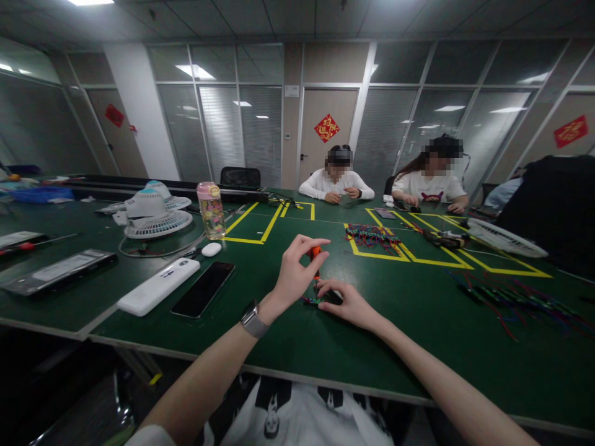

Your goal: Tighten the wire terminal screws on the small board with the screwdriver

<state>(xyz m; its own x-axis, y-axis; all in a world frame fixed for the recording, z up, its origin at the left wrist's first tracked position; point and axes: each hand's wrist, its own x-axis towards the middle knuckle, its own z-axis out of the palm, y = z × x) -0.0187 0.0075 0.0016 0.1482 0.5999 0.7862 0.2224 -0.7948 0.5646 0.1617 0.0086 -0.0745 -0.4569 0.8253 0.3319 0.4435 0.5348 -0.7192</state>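
The left hand [292,272] pinches the orange handle of a small screwdriver [316,255] upright between thumb and fingers [312,243]. Directly below it, the right hand [346,301] presses a small dark part [317,300] flat onto the green tabletop [418,322], fingers closed over it.
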